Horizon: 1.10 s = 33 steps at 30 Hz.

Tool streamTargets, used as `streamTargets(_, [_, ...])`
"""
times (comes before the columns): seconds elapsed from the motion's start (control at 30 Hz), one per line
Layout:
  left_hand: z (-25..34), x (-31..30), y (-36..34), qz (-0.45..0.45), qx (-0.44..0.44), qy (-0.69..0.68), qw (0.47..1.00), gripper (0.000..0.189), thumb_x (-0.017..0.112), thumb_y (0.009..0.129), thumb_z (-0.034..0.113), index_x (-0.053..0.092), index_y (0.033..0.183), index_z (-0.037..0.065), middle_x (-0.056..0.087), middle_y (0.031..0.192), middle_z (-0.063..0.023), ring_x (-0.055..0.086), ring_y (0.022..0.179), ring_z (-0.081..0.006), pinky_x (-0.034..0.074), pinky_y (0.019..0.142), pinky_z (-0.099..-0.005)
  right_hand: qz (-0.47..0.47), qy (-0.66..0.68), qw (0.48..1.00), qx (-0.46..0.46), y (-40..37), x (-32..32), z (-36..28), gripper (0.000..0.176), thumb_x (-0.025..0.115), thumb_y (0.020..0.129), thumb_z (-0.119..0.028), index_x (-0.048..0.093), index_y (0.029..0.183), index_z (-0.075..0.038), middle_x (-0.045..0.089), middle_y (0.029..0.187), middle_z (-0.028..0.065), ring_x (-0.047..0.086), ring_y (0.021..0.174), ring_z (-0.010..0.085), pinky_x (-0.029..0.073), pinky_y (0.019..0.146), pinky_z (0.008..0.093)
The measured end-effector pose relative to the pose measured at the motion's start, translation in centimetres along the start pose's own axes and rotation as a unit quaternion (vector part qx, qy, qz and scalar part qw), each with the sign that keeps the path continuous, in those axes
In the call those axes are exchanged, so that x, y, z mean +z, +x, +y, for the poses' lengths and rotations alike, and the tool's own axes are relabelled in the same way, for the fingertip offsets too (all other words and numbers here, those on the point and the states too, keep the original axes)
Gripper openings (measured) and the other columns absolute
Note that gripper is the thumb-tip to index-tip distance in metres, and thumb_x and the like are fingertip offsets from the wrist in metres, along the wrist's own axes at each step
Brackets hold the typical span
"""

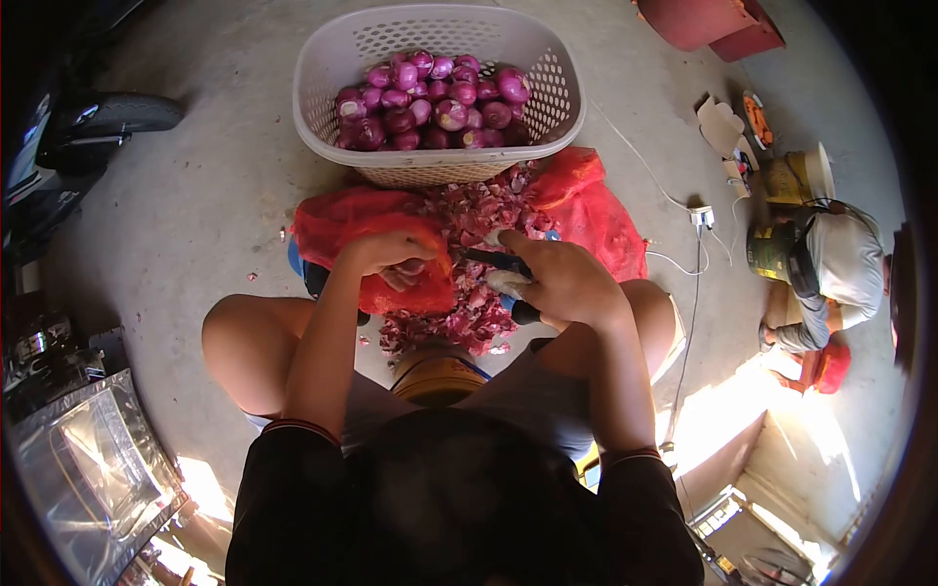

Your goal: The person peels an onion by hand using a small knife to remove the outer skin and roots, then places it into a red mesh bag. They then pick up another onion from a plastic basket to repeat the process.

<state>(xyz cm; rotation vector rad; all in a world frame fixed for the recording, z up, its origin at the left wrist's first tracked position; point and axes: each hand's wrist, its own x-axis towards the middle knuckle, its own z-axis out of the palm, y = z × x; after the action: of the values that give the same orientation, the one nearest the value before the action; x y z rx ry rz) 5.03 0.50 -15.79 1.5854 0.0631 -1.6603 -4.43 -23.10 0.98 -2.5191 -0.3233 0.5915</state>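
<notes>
My right hand (562,283) grips a dark-handled knife (498,262), its blade pointing left over a heap of red onion peels (469,220). My left hand (391,256) is closed on a small onion at the edge of a red mesh bag (342,217); the onion is mostly hidden by my fingers. Both hands hover above the peel heap between my bare knees. Beyond the heap stands a white plastic basket (322,127) filled with peeled purple onions (435,103).
Concrete floor all around. Another person (831,278) crouches at the right near a white cable and socket (702,217). A tyre (122,112) lies at the far left, and a shiny tray (88,469) at the lower left. A red object (708,20) sits top right.
</notes>
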Motion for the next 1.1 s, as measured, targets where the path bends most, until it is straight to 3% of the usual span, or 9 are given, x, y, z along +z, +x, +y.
streamTargets(0.07, [1.5, 1.4, -1.3, 0.028, 0.072, -0.049, 0.996, 0.034, 0.060, 0.083, 0.025, 0.053, 0.112, 0.008, 0.056, 0.082, -0.0020, 0.060, 0.072, -0.0160, 0.052, 0.076, -0.0310, 0.004, -0.007, 1.000, 0.003, -0.1, 0.1, 0.3, 0.048, 0.058, 0.084, -0.036, 0.049, 0.119, -0.005, 0.062, 0.081, 0.0207, 0.061, 0.079, 0.0369, 0.046, 0.068, 0.0470])
streamTargets(0.17, [2.3, 2.5, -1.9, -0.089, 0.221, -0.198, 0.951, 0.042, 0.062, 0.081, 0.012, 0.046, 0.120, 0.008, 0.055, 0.097, -0.0035, 0.056, 0.086, -0.0139, 0.052, 0.075, -0.0310, 0.012, -0.001, 1.000, 0.011, -0.4, -0.2, 0.7, 0.049, 0.058, 0.084, -0.037, 0.049, 0.120, -0.005, 0.062, 0.082, 0.0213, 0.061, 0.079, 0.0370, 0.046, 0.068, 0.0468])
streamTargets(0.37, [4.0, 4.3, -5.3, 0.071, 0.372, 0.049, 0.924, 0.055, 0.063, 0.076, 0.000, 0.045, 0.127, 0.009, 0.053, 0.109, -0.0034, 0.051, 0.096, -0.0098, 0.047, 0.077, -0.0245, 0.051, 0.029, 0.997, 0.043, -0.6, -0.4, 1.2, 0.047, 0.057, 0.084, -0.028, 0.046, 0.122, -0.003, 0.062, 0.085, 0.0219, 0.062, 0.077, 0.0381, 0.047, 0.067, 0.0461])
streamTargets(0.6, [2.5, 5.0, -8.2, -0.009, 0.380, -0.207, 0.901, 0.049, 0.059, 0.087, 0.031, 0.043, 0.129, 0.012, 0.053, 0.109, -0.0028, 0.051, 0.090, -0.0100, 0.044, 0.073, -0.0264, 0.151, 0.102, 0.977, -0.109, -0.2, 0.9, 0.7, 0.060, 0.059, 0.074, -0.008, 0.038, 0.129, 0.001, 0.062, 0.086, 0.0218, 0.062, 0.076, 0.0395, 0.049, 0.068, 0.0420])
streamTargets(0.67, [1.9, 5.1, -7.3, -0.060, 0.388, -0.291, 0.873, 0.051, 0.053, 0.090, 0.040, 0.040, 0.130, 0.012, 0.053, 0.109, -0.0028, 0.051, 0.088, -0.0108, 0.043, 0.072, -0.0277, 0.117, 0.160, 0.978, -0.070, 0.3, 2.0, 1.1, 0.060, 0.060, 0.081, -0.011, 0.033, 0.134, -0.002, 0.062, 0.098, 0.0180, 0.060, 0.094, 0.0287, 0.046, 0.079, 0.0352])
streamTargets(0.7, [1.9, 5.3, -7.2, -0.052, 0.389, -0.274, 0.878, 0.051, 0.052, 0.090, 0.040, 0.039, 0.130, 0.011, 0.053, 0.108, -0.0029, 0.051, 0.087, -0.0114, 0.043, 0.071, -0.0281, 0.098, 0.189, 0.976, -0.049, 0.5, 2.4, 1.1, 0.060, 0.060, 0.085, -0.013, 0.030, 0.136, -0.003, 0.062, 0.105, 0.0161, 0.059, 0.103, 0.0233, 0.045, 0.084, 0.0317])
streamTargets(0.8, [2.8, 6.2, -7.4, -0.025, 0.390, -0.253, 0.885, 0.050, 0.048, 0.092, 0.040, 0.037, 0.131, 0.010, 0.053, 0.106, -0.0032, 0.051, 0.086, -0.0127, 0.043, 0.070, -0.0290, 0.109, 0.236, 0.965, -0.028, 0.7, 2.8, 0.3, 0.059, 0.058, 0.088, -0.014, 0.028, 0.138, -0.005, 0.062, 0.097, 0.0126, 0.059, 0.092, 0.0157, 0.045, 0.078, 0.0278])
streamTargets(0.9, [3.3, 6.9, -8.0, -0.011, 0.390, -0.272, 0.880, 0.047, 0.046, 0.093, 0.039, 0.038, 0.130, 0.010, 0.053, 0.104, -0.0034, 0.051, 0.086, -0.0131, 0.042, 0.069, -0.0290, 0.070, 0.300, 0.951, 0.002, 1.4, 2.0, -0.3, 0.064, 0.061, 0.081, -0.006, 0.029, 0.136, -0.004, 0.063, 0.097, 0.0147, 0.065, 0.082, 0.0178, 0.053, 0.060, 0.0330])
streamTargets(1.1, [3.7, 6.5, -7.5, -0.040, 0.431, -0.314, 0.845, 0.042, 0.045, 0.094, 0.038, 0.033, 0.126, 0.014, 0.051, 0.107, -0.0046, 0.052, 0.087, -0.0139, 0.043, 0.070, -0.0294, 0.029, 0.455, 0.890, -0.014, 1.7, 1.9, -0.6, 0.054, 0.056, 0.089, -0.009, 0.031, 0.136, -0.006, 0.052, 0.120, 0.0079, 0.058, 0.093, 0.0124, 0.053, 0.069, 0.0296])
